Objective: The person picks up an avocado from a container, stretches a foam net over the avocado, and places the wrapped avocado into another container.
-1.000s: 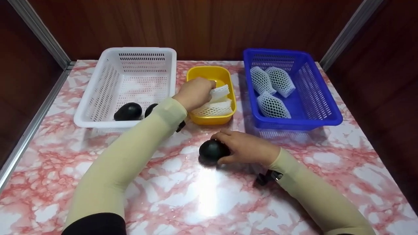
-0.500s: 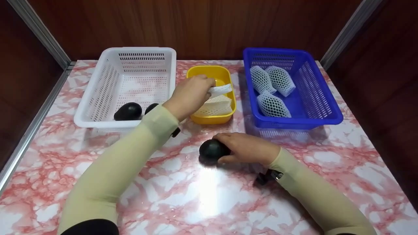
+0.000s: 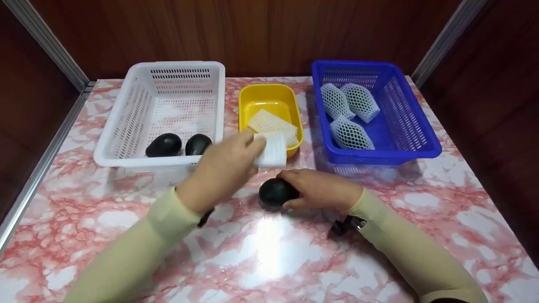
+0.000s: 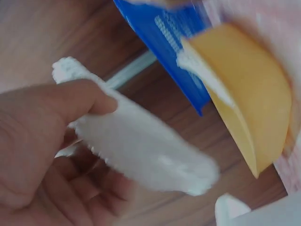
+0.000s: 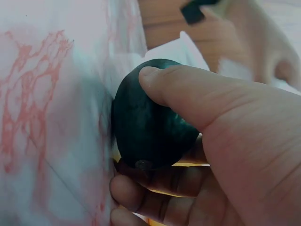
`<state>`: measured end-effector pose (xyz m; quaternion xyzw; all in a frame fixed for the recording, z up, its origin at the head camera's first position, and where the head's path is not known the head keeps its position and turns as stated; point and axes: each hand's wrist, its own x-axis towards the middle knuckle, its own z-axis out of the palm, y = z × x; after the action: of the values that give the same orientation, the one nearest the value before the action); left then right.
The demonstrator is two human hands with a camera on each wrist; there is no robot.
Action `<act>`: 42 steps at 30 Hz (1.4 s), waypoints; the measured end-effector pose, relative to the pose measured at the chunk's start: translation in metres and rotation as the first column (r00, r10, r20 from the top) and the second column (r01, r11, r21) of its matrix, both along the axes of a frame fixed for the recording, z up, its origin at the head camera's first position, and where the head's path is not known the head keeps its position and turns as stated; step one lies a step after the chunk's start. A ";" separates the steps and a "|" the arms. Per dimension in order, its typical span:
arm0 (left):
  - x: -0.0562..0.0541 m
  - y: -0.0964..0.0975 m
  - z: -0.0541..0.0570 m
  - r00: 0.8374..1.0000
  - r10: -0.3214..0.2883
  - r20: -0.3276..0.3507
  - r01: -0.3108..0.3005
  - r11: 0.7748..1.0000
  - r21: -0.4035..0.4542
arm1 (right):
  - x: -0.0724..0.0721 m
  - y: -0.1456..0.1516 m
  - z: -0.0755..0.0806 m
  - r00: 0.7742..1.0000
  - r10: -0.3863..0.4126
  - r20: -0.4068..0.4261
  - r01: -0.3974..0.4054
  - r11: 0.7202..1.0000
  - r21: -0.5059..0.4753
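My left hand [image 3: 223, 168] pinches a white foam net sleeve [image 3: 273, 149] between thumb and fingers, in front of the yellow bin [image 3: 269, 87]. The left wrist view shows the sleeve [image 4: 146, 141] flattened, one end past the thumb. My right hand [image 3: 322, 190] grips a dark avocado [image 3: 276, 192] on the marbled table, thumb on one side and fingers on the other. Its stem end shows on the avocado [image 5: 150, 122] in the right wrist view. More foam sleeves [image 3: 269, 122] lie in the yellow bin.
A white basket [image 3: 103, 143] at the left holds two dark avocados [image 3: 165, 145]. At the right, a blue basket [image 3: 421, 122] contains three avocados in foam nets [image 3: 351, 134]. Wood panels [image 3: 269, 38] stand behind and at both sides.
My left hand has lifted a foam sleeve out of the yellow bin and drawn it back toward me, near the avocado. My right hand stays on the avocado.
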<state>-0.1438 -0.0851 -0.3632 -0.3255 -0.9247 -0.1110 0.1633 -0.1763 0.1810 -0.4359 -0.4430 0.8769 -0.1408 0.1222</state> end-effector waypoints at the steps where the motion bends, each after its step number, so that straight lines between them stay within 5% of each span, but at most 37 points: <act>1: 0.007 -0.001 -0.004 0.999 0.015 0.032 -0.013 0.999 -0.042 | 0.000 0.000 0.000 1.000 -0.002 0.000 0.002 1.000 0.005; 5: 0.022 -0.007 -0.023 0.992 0.075 0.098 -0.057 0.982 -0.182 | -0.001 -0.001 0.000 0.999 -0.019 0.030 0.018 1.000 0.023; 9: 0.021 -0.013 -0.042 0.983 0.092 0.160 -0.042 0.955 -0.295 | 0.000 -0.001 -0.002 0.997 -0.048 0.062 0.045 0.998 0.036; 14: 0.019 -0.022 -0.053 0.926 0.128 0.354 0.022 0.920 -0.391 | 0.001 0.000 -0.004 0.998 -0.032 0.056 0.031 0.999 0.021; 18: 0.016 -0.019 -0.053 0.898 0.145 0.415 0.004 0.941 -0.339 | 0.002 0.003 -0.004 0.999 -0.038 0.031 0.038 0.999 0.017; 22: 0.013 -0.012 -0.055 0.916 0.155 0.369 -0.031 0.947 -0.320 | 0.002 0.004 -0.003 0.998 -0.067 0.018 0.066 0.997 0.030; 27: 0.010 -0.009 -0.062 0.928 0.054 0.369 0.051 0.962 -0.269 | 0.002 0.002 -0.003 0.998 -0.055 0.008 0.055 0.998 0.032; 33: 0.006 -0.012 -0.065 0.890 -0.073 0.449 0.144 0.982 -0.126 | -0.002 0.002 0.001 1.000 -0.026 -0.006 0.026 0.999 0.024; 42: -0.004 -0.017 -0.068 0.834 -0.108 0.541 0.175 0.982 -0.075 | -0.006 0.006 0.007 0.999 -0.032 0.033 0.031 0.999 0.032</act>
<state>-0.1481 -0.1025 -0.4310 -0.3586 -0.9119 -0.1522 -0.1292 -0.1827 0.1871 -0.4289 -0.4249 0.8836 -0.1364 0.1417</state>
